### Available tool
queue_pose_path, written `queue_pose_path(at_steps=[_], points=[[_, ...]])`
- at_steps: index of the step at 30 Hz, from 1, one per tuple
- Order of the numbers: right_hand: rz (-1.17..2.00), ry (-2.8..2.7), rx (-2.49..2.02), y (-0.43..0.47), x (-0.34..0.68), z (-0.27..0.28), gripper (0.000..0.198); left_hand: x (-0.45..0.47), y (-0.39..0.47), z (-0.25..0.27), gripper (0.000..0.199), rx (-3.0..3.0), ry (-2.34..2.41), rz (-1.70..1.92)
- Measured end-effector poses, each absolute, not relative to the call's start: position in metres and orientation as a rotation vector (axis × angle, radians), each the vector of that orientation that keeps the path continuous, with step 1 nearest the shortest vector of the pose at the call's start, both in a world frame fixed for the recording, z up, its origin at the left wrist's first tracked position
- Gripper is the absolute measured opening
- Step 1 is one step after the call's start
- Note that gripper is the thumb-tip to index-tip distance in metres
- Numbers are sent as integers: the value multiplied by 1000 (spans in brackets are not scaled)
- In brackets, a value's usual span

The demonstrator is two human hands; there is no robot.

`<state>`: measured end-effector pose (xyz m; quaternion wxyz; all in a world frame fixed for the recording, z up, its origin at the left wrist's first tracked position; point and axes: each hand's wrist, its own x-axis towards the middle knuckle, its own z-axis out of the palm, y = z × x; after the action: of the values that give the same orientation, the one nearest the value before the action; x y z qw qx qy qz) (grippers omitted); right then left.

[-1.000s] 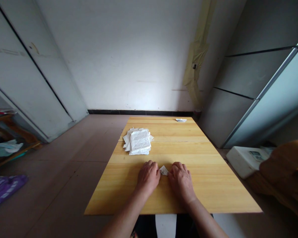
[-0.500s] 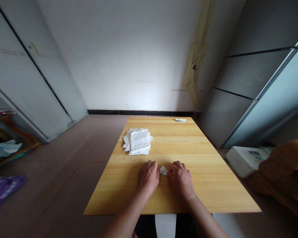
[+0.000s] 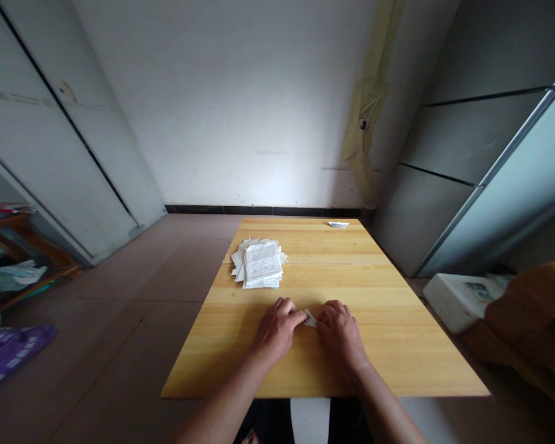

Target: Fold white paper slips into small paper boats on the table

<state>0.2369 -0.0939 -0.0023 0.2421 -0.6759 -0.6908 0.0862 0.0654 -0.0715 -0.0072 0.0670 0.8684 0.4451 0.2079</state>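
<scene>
Folded paper piece [image 3: 310, 319] lies flat near the table's [image 3: 398, 345] front edge, midway between its side edges. Left hand [image 3: 277, 330] and right hand [image 3: 340, 333] flank it, equally near, fingertips closed down pinching its two ends. A paper stack [image 3: 260, 264] sits toward the far-left corner.

The small folded paper [image 3: 310, 319] – white, printed, creased to a point – lies flat on the wooden table; mostly covered by fingers.

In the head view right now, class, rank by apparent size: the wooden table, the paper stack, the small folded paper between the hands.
1. wooden table
2. paper stack
3. small folded paper, partly hidden by the fingers, yet clearly smallest
</scene>
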Motion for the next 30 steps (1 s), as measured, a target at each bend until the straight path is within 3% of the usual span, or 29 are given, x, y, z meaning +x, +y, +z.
queue_pose_path(at_steps=[9,14,18,30], points=[[292,-1822,-1662,-86,250,-11,18,65,-70,-8,30,2624,1313,607],[493,-1682,-1557,-80,250,-4,12,78,-82,-7,33,2583,1507,531],[680,-1761,-1653,-77,244,4,13,86,-87,-4,34,2543,1570,496],[743,-1952,-1824,-61,240,18,15,65,-80,-11,32,2610,1343,603]])
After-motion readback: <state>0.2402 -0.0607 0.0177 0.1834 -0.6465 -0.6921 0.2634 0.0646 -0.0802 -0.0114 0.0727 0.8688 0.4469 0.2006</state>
